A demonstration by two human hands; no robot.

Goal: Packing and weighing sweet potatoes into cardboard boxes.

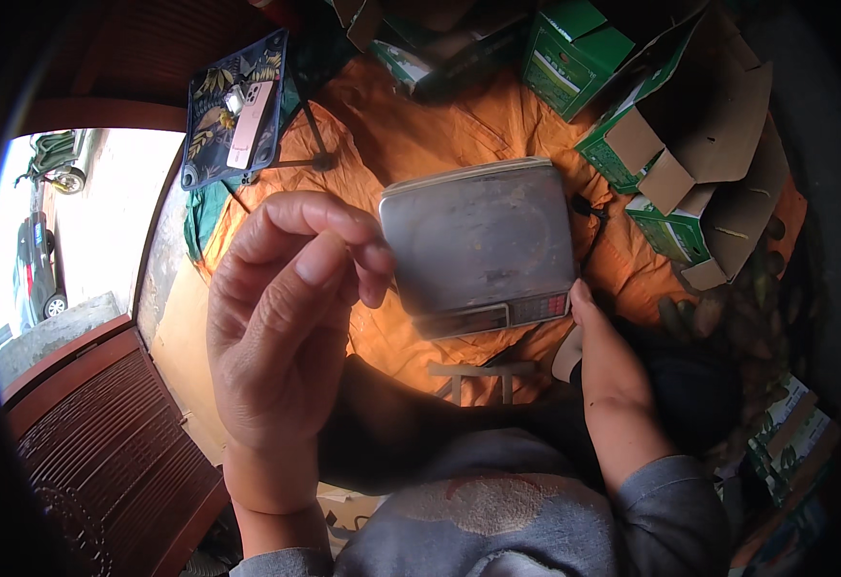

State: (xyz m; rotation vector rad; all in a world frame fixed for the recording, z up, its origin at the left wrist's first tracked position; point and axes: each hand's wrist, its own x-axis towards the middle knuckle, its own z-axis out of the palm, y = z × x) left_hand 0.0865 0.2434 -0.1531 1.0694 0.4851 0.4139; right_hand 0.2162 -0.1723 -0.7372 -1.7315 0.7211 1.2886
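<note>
My left hand [290, 288] is raised in front of me, beside the left edge of a digital weighing scale [478, 240]. Its thumb and index finger are pinched together and the other fingers curl in; whether anything small is between them does not show. The scale has a flat, scuffed metal plate, with a display and a keypad with red keys [545, 307] along its near edge. At the scale's near right corner is my right hand [584, 313], thumb side up against the edge. The rest of its fingers are hidden.
Orange sheeting [363, 125] lies under the scale. Open green cardboard boxes [656, 144] stand at the far right, above a heap of brownish elongated pieces [757, 308]. A small patterned folding table [204, 125] with a pink phone [250, 125] is far left. A brown slatted panel [112, 442] stands near left.
</note>
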